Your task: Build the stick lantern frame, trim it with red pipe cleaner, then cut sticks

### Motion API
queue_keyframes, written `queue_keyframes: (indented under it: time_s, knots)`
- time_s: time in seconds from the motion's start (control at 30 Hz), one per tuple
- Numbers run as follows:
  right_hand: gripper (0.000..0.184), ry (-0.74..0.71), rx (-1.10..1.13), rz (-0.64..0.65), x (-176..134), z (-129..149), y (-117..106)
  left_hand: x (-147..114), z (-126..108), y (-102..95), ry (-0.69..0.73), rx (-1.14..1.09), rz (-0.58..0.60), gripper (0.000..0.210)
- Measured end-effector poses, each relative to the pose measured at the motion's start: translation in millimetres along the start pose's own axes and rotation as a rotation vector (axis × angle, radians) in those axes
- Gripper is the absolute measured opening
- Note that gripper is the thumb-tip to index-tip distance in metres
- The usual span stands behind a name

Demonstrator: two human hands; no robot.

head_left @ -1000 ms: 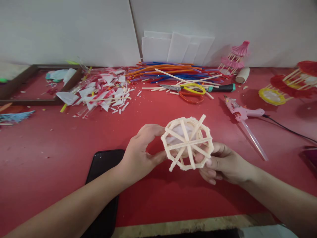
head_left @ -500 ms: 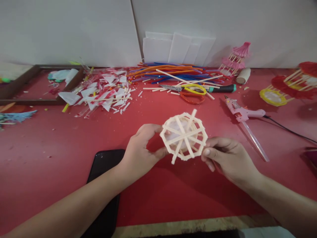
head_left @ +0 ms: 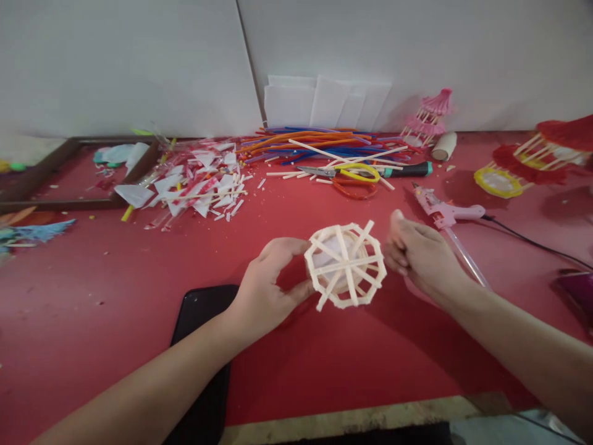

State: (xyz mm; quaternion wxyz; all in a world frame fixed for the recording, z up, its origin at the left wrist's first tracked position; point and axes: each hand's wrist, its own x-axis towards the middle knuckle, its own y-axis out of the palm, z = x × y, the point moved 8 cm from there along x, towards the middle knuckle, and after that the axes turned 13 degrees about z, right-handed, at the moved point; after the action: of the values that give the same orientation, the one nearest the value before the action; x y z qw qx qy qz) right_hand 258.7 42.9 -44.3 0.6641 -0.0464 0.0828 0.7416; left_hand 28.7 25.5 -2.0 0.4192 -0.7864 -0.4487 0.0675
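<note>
On my feed, the left hand has its thumb and fingers parted just enough to clasp the left edge of the wheel-shaped stick frame. That frame sits in this grip, seemingly raised above the red tabletop, its pale spokes crossing at a centre and turned toward me. Two spoke ends poke past the many-sided rim, and a white round piece shows behind the spokes.

The right hand is just beside the opposite rim, fingers curled in and thumb pointing up. I can't tell whether anything small is pinched there, or whether a fingertip meets the rim.

Nearest that hand, beyond and to its right, I have the pink glue gun with a clear glue stick sticking out of it. Farther out from the held frame lie scissors with yellow and orange handles, then pale sticks and coloured pipe-cleaner-like stems. A scrap pile is beyond and left of the grip; a black smartphone lies under the left forearm.
</note>
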Motion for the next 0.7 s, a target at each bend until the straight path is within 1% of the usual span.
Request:
queue_keyframes:
  time_s: [0.03, 0.07, 0.1, 0.2, 0.27, 0.3, 0.33, 0.37, 0.4, 0.43, 0.47, 0.53, 0.57, 0.6, 0.63, 0.67, 0.7]
  knots:
    - [0.055, -0.007, -0.095, 0.039, 9.7, 3.8, 5.3, 0.1, -3.2, 1.3, 0.039, -0.004, 0.021, 0.036]
    - [0.055, -0.05, -0.197, 0.085, 20.0, 11.1, 12.9, 0.0, -6.7, 2.0, 0.081, -0.011, 0.035, 0.036]
    - [0.054, -0.085, -0.24, 0.118, 30.5, 17.6, 20.8, -0.1, -9.6, 2.5, 0.117, -0.02, 0.048, 0.037]
    - [0.046, -0.184, -0.288, 0.186, 61.7, 39.6, 49.7, -0.1, -14.1, 1.7, 0.172, -0.051, 0.064, 0.037]
    - [0.043, -0.247, -0.294, 0.234, 80.9, 54.3, 72.4, 0.3, -12.6, -0.3, 0.158, -0.073, 0.061, 0.036]
    - [0.034, -0.269, -0.292, 0.278, 89.9, 59.8, 84.7, 0.7, -10.7, -1.1, 0.142, -0.087, 0.06, 0.035]
    - [0.017, -0.287, -0.28, 0.341, 98.0, 64.1, 97.2, 0.9, -8.4, -2.0, 0.126, -0.102, 0.055, 0.033]
    - [0.026, -0.297, -0.255, 0.442, 104.7, 66.6, 110.5, 1.0, -5.7, -2.6, 0.11, -0.121, 0.05, 0.032]
    - [0.044, -0.296, -0.222, 0.496, 110.7, 67.8, 118.0, 0.9, -2.7, -3.2, 0.097, -0.144, 0.04, 0.031]
    - [0.052, -0.29, -0.185, 0.509, 116.1, 68.2, 120.0, 0.5, 0.4, -3.8, 0.087, -0.171, 0.025, 0.031]
    - [0.049, -0.28, -0.154, 0.488, 120.3, 67.5, 117.1, 0.0, 3.7, -4.2, 0.077, -0.202, 0.008, 0.031]
    - [0.043, -0.268, -0.123, 0.375, 122.3, 64.2, 99.7, -1.3, 10.4, -3.6, 0.055, -0.273, -0.019, 0.033]
    - [0.042, -0.271, -0.129, 0.334, 118.7, 61.9, 89.8, -1.7, 13.4, -2.0, 0.043, -0.319, -0.02, 0.034]
    - [0.038, -0.277, -0.143, 0.317, 112.2, 59.3, 80.8, -1.8, 15.8, 0.2, 0.031, -0.37, -0.013, 0.035]
    - [0.038, -0.277, -0.158, 0.321, 103.7, 55.7, 72.9, -1.6, 17.5, 2.9, 0.02, -0.418, 0.0, 0.036]
    - [0.047, -0.266, -0.191, 0.344, 93.6, 50.8, 66.7, -1.0, 18.4, 5.7, 0.01, -0.453, 0.016, 0.036]
    - [0.05, -0.251, -0.301, 0.343, 82.6, 45.8, 59.9, -0.2, 18.9, 8.3, -0.004, -0.462, 0.033, 0.036]
